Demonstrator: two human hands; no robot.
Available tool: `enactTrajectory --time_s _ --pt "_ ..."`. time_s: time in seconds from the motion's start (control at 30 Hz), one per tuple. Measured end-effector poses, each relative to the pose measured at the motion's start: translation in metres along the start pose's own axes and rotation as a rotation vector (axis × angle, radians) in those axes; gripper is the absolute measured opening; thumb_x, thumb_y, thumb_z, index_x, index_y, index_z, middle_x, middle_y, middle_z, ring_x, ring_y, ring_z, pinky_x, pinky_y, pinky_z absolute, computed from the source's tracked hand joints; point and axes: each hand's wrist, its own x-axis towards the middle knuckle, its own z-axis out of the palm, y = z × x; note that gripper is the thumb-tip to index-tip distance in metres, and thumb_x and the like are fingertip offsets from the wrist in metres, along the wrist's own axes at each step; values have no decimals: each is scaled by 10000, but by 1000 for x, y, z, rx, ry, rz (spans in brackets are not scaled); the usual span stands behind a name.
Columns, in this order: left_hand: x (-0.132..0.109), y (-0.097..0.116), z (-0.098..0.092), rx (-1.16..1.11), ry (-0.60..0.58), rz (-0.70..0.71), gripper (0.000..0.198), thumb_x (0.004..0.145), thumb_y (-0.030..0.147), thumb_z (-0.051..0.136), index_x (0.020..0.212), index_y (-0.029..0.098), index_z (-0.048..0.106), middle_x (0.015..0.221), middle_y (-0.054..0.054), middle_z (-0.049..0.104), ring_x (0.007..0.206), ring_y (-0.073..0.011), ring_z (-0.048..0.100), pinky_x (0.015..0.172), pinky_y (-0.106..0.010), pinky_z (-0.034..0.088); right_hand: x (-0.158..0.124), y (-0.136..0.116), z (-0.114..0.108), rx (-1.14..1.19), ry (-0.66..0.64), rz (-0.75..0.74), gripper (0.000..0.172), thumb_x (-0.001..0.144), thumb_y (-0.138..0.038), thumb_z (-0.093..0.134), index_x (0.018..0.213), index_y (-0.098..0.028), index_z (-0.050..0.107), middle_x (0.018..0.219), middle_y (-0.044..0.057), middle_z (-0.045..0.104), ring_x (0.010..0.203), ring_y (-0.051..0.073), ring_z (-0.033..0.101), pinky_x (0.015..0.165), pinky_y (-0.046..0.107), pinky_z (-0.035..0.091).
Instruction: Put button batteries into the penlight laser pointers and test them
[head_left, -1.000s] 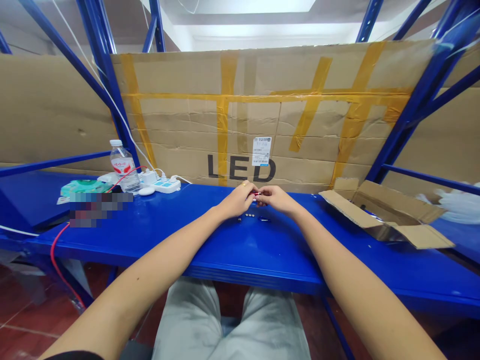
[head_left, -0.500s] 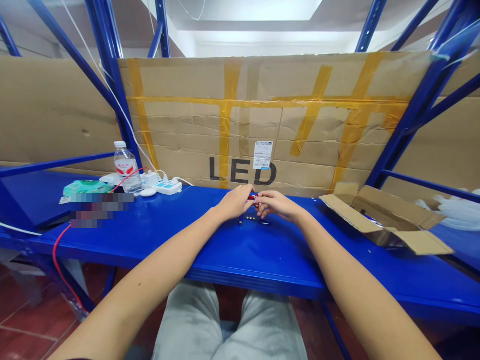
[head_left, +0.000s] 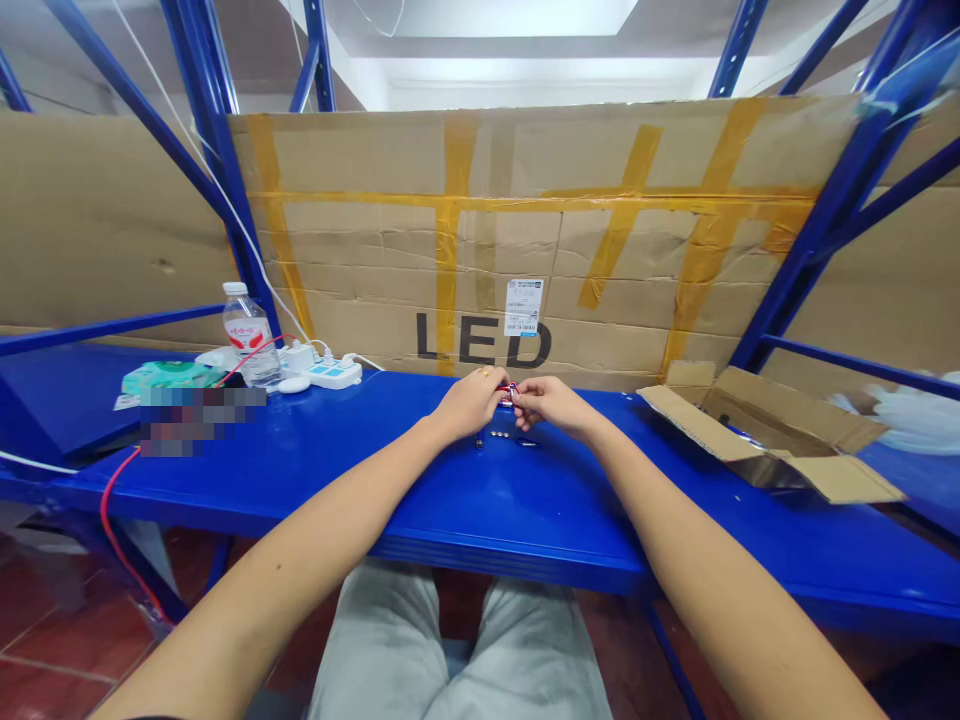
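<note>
My left hand [head_left: 472, 400] is closed on one side of a small shiny red-and-silver object [head_left: 508, 396] just above the blue table. From the other side, the fingertips of my right hand [head_left: 553, 405] pinch the same object. Its kind is hard to tell, as fingers cover much of it. Below my hands lie several tiny silvery round pieces [head_left: 499, 434] in a short row. To their left is a small dark cylindrical piece [head_left: 480, 440], and to their right a small dark slender piece [head_left: 529, 443].
The blue table [head_left: 510, 520] backs onto a large taped cardboard sheet [head_left: 360, 270]. An open cardboard box [head_left: 765, 420] sits at right. At left are a water bottle [head_left: 250, 340], a power strip [head_left: 334, 374] with cables and a green packet [head_left: 169, 376].
Both hands stay in nearly the same place, with the right fingers shifted slightly on the red-and-silver object. The whole view has moved a little.
</note>
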Motion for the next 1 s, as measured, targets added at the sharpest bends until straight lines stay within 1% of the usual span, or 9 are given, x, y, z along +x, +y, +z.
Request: enactTrajectory --time_s 0.1,0.2,0.33,0.47,0.53,0.6,0.73,0.87,1.0 --pt "0 2 -1 42 -3 -7 122 944 209 438 1005 201 543 1023 -66 641 962 -208 600 828 -333 477 -1 -1 1 67 -12 41 233 801 -271 720 708 -152 542 644 45 646 573 158 662 501 248 534" --pt "1 3 -2 92 18 4 127 939 191 440 1007 193 547 1016 -69 644 955 -209 597 832 -336 477 -3 -4 0 212 -91 130 185 841 -191 660 731 -158 515 688 70 671 622 176 690 512 247 547" --pt "2 0 -4 157 38 69 119 929 167 446 987 173 550 999 -81 634 963 -217 572 874 -348 461 -6 -8 -4 360 -218 203 148 874 -87 546 748 -157 514 579 8 580 543 136 638 517 237 551" --pt "3 -2 -5 203 24 107 148 938 165 428 1000 170 561 983 -83 634 953 -221 555 880 -355 452 -4 -8 -4 416 -131 260 148 910 -86 463 799 -134 548 688 55 630 608 139 651 591 266 572" --pt "3 -1 -5 216 24 105 159 943 175 424 1011 171 567 982 -84 637 957 -224 553 880 -358 447 -3 -8 -3 463 -102 261 130 916 -119 493 802 -131 553 658 26 592 580 110 610 571 231 543" --pt "3 -1 -5 203 17 96 157 946 190 430 1013 175 572 989 -80 639 970 -221 558 886 -351 444 -4 -8 -1 474 -95 239 93 891 -151 569 800 -133 560 575 -31 495 508 77 515 508 192 479" --pt "2 -2 -5 138 -41 68 139 951 247 459 983 193 583 983 -62 650 968 -209 578 842 -320 449 -3 -2 4 266 -39 144 160 814 -235 682 751 -145 566 504 -73 398 437 60 363 445 206 374" --pt "0 -1 -7 105 -63 19 138 944 247 456 934 198 584 939 -60 659 900 -210 598 747 -304 434 2 5 5 -107 37 -53 239 818 -325 650 677 -180 524 459 -64 419 397 88 390 428 234 324" --pt "-1 3 -7 40 -55 -65 117 917 231 470 867 198 570 849 -50 653 781 -200 590 658 -291 390 4 7 5 -330 75 -130 202 851 -322 549 699 -190 532 452 -55 446 396 117 422 449 252 322"
